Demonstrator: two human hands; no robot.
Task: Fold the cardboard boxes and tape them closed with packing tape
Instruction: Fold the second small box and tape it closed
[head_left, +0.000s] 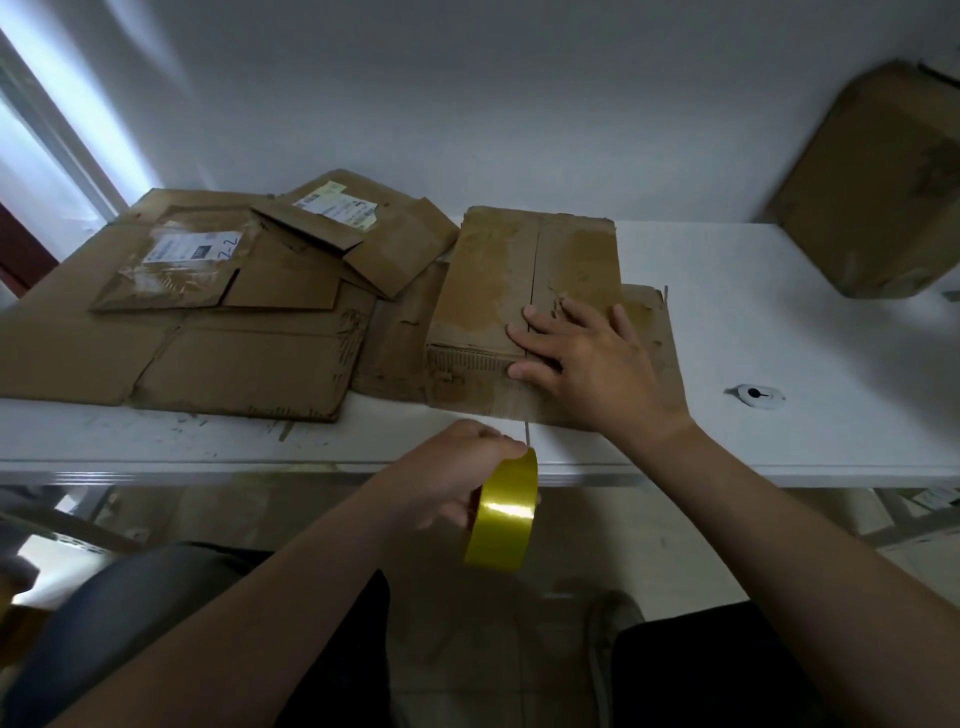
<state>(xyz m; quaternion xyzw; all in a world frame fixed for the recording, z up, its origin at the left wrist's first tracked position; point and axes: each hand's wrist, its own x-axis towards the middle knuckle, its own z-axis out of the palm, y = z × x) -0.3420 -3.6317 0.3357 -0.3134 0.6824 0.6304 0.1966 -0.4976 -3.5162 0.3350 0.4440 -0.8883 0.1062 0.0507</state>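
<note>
The right hand (582, 358) presses flat on the light, worn-soft box (493, 270) at 12 o'clock — the left hand (457, 467) grips the slick tape roll (506, 519) by its rim, strip seemingly taut.

Right hand (587, 358) presses flat on the box (519, 291); left hand (457, 467) grips the tape roll (504, 514) below the table (779, 312) edge.

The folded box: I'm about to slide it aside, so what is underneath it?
A flattened cardboard sheet lies under the folded box, on the white table. Anything between box and sheet is covered.
</note>
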